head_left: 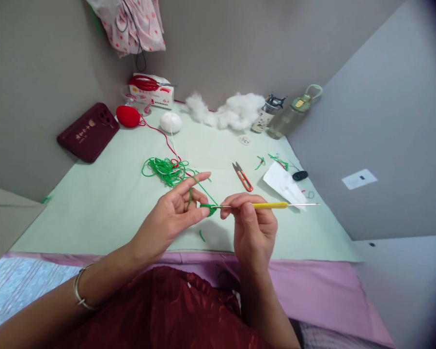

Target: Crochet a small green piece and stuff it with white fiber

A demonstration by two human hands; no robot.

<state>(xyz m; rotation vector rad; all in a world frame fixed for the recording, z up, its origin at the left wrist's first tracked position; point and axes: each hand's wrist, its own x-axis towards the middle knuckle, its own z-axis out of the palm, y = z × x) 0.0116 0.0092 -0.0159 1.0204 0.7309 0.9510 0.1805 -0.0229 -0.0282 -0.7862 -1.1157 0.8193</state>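
Between the thumb and fingers of my left hand [178, 206] is a small green crochet piece [209, 209]. Green yarn runs over the raised left index finger and down to the piece. My right hand [254, 225] grips a crochet hook [271, 205] by its yellow handle. The hook's thin metal tip reaches left to the green piece, and a second metal end points right. Behind my left hand lies a loose tangle of green yarn [163, 170]. A short green yarn scrap [202, 236] rests on the table below the crochet piece.
Orange-handled thread snips [242, 176] lie beyond my right hand, near a white paper [281, 184]. Red yarn [128, 117], a white yarn ball [170, 122], fibre stuffing [236, 111], a pen cup [262, 119] and a bottle [288, 116] stand farther back. A dark red phone [89, 132] leans at left.
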